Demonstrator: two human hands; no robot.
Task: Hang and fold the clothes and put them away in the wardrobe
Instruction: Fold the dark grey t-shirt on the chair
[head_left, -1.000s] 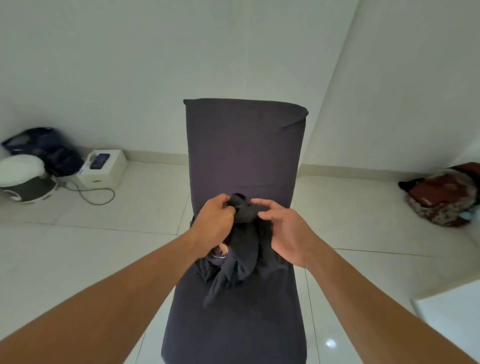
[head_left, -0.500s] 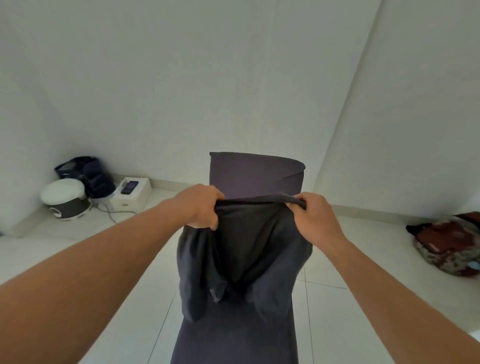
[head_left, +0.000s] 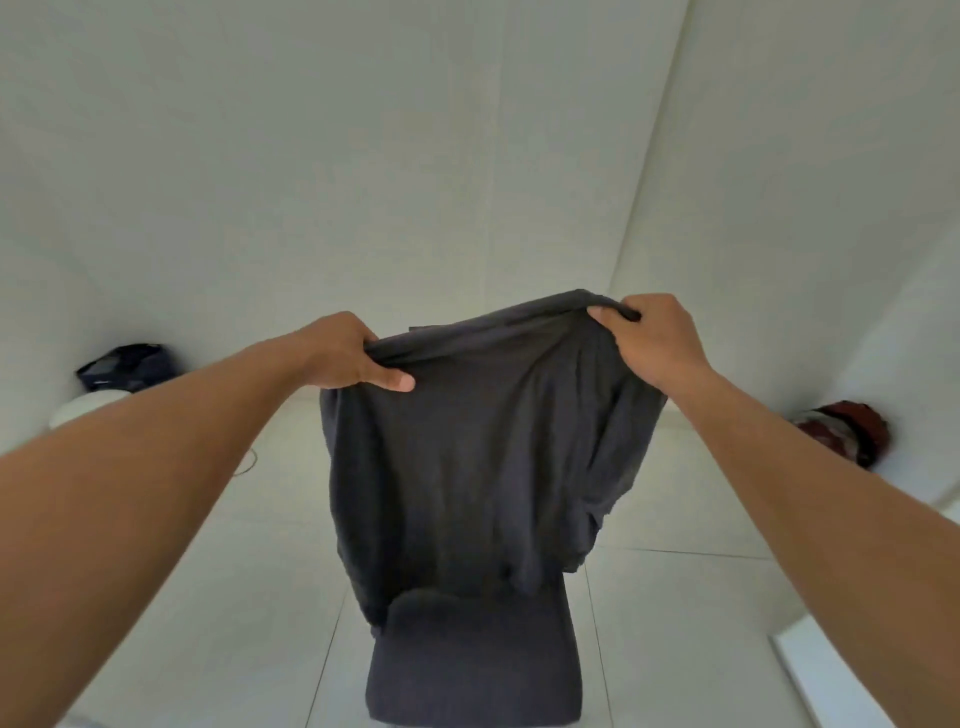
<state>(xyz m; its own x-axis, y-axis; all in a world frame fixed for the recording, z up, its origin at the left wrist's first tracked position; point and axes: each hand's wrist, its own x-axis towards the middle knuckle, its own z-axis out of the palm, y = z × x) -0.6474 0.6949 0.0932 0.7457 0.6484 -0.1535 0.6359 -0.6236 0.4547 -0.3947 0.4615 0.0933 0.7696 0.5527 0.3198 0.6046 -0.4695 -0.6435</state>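
Note:
A dark grey garment (head_left: 467, 457) hangs spread out in the air in front of me. My left hand (head_left: 348, 353) grips its upper edge on the left, thumb over the cloth. My right hand (head_left: 652, 338) grips the same edge on the right, a little higher. The cloth drapes down and hides the backrest of the chair (head_left: 472, 670) covered in dark fabric, whose seat shows below. No wardrobe or hanger is in view.
White walls meet in a corner ahead, above a pale tiled floor. A dark bag (head_left: 124, 366) and a white round appliance (head_left: 78, 410) sit at the left wall. A red patterned bundle (head_left: 841, 431) lies at the right. A white surface edge (head_left: 852, 675) shows bottom right.
Both hands lifted the bunched garment off the chair seat and drew apart, spreading it wide and high. The view tilted upward.

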